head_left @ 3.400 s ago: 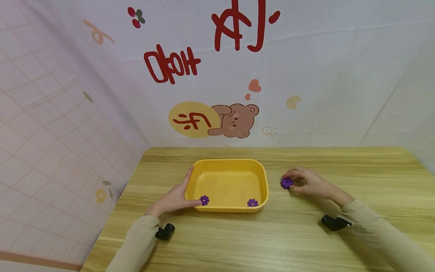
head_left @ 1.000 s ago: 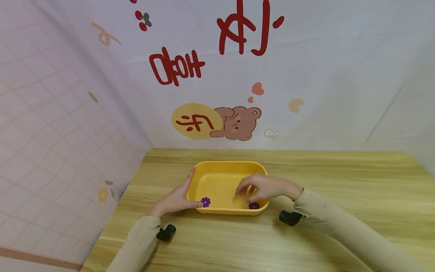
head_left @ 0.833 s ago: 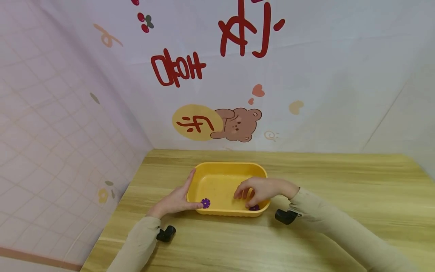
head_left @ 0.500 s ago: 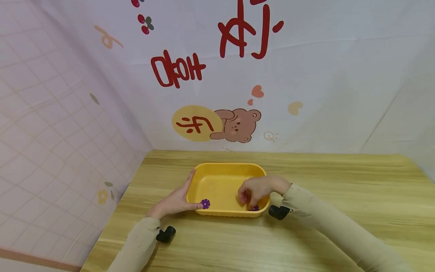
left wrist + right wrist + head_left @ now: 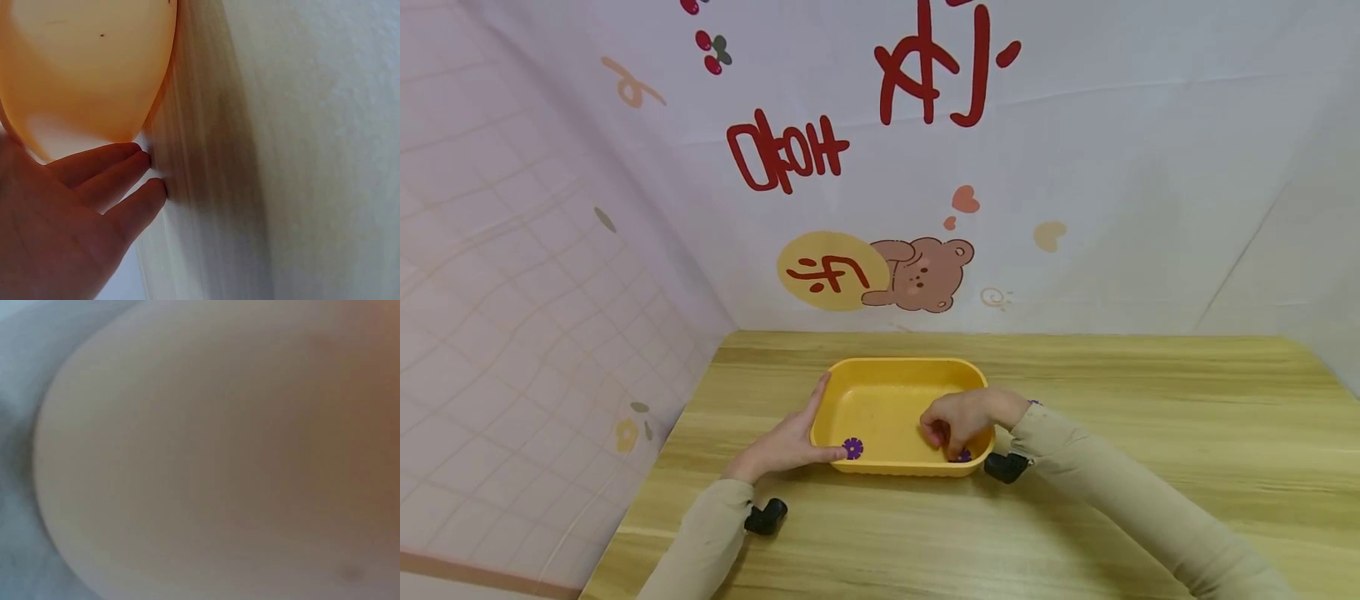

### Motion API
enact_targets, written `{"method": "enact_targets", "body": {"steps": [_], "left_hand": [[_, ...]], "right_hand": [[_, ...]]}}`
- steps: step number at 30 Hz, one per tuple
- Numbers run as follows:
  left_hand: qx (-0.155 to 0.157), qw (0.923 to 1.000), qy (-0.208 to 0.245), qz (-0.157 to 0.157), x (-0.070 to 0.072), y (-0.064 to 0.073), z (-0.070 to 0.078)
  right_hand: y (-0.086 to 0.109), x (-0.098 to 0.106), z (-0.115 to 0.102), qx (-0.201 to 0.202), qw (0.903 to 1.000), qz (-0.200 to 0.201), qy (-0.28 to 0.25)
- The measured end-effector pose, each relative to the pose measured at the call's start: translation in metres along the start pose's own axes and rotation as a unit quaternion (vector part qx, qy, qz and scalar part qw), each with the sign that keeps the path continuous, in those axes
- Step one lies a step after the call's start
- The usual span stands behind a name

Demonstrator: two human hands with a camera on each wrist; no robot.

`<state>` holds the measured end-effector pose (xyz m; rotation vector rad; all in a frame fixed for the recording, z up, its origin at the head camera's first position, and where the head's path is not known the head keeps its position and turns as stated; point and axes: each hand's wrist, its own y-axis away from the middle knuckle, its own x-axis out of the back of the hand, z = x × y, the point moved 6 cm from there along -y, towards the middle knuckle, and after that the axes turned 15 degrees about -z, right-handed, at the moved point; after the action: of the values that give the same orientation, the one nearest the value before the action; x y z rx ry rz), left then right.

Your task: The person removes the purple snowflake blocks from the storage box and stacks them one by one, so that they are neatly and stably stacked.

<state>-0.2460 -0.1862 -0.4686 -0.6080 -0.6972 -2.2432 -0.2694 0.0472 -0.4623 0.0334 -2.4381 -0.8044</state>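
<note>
In the head view a yellow plastic basin (image 5: 880, 417) stands on the wooden table. My left hand (image 5: 786, 446) grips its left end, the thumb over the front-left rim and the fingers along the outer wall; the left wrist view shows those fingers (image 5: 119, 187) against the wall. One purple snowflake disc (image 5: 853, 448) lies inside by the left thumb. My right hand (image 5: 962, 418) reaches over the right rim, its curled fingers pinching another purple snowflake disc (image 5: 965, 456) at the front-right corner, partly hidden by the thumb. The right wrist view is filled with blurred skin.
A third purple disc (image 5: 1035, 403) peeks out behind the right sleeve (image 5: 1097, 458), right of the basin. Wooden tabletop (image 5: 880, 533) extends in front and to the right. A printed white cloth (image 5: 1112, 167) hangs behind, and another cloth borders the left side.
My right hand has left the disc on the table at the right and moved left into the basin, its fingers curling in at the corner disc. The left hand keeps its place on the basin.
</note>
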Motion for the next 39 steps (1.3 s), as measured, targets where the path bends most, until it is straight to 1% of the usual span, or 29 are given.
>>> {"method": "enact_targets", "body": {"steps": [5, 9, 13, 17, 20, 23, 26, 32, 36, 39], "left_hand": [[0.004, 1.0, -0.003, 0.005, 0.0, 0.002, -0.001], [0.005, 1.0, 0.001, 0.003, -0.001, 0.002, -0.001], [0.003, 1.0, 0.003, 0.0, -0.002, 0.001, -0.001], [-0.001, 1.0, 0.002, -0.001, -0.003, 0.0, -0.001], [0.001, 1.0, 0.007, -0.001, -0.003, 0.0, -0.001], [0.001, 0.9999, 0.011, -0.002, -0.003, 0.0, -0.001], [-0.003, 0.9999, 0.011, -0.001, -0.002, 0.0, 0.0], [-0.004, 0.9999, 0.01, -0.002, -0.002, -0.001, 0.002], [-0.002, 1.0, 0.006, -0.004, -0.002, -0.001, 0.002], [-0.004, 1.0, 0.004, -0.002, -0.002, 0.0, 0.002]], "right_hand": [[-0.004, -0.001, 0.0, -0.007, 0.9995, 0.027, 0.016], [-0.005, 0.0, -0.001, 0.006, 0.9979, 0.059, 0.027], [-0.007, 0.002, -0.001, 0.026, 0.9943, 0.099, 0.03], [-0.01, 0.005, 0.001, 0.03, 0.9895, 0.136, 0.039], [-0.012, 0.007, 0.003, 0.034, 0.9869, 0.153, 0.04], [-0.012, 0.007, 0.005, 0.044, 0.9858, 0.16, 0.026], [-0.01, 0.007, 0.006, 0.054, 0.9857, 0.159, 0.009], [-0.007, 0.005, 0.006, 0.059, 0.9878, 0.144, -0.01], [-0.008, 0.004, 0.005, 0.065, 0.9878, 0.142, -0.003], [-0.01, 0.004, 0.004, 0.069, 0.9854, 0.154, 0.02]]}}
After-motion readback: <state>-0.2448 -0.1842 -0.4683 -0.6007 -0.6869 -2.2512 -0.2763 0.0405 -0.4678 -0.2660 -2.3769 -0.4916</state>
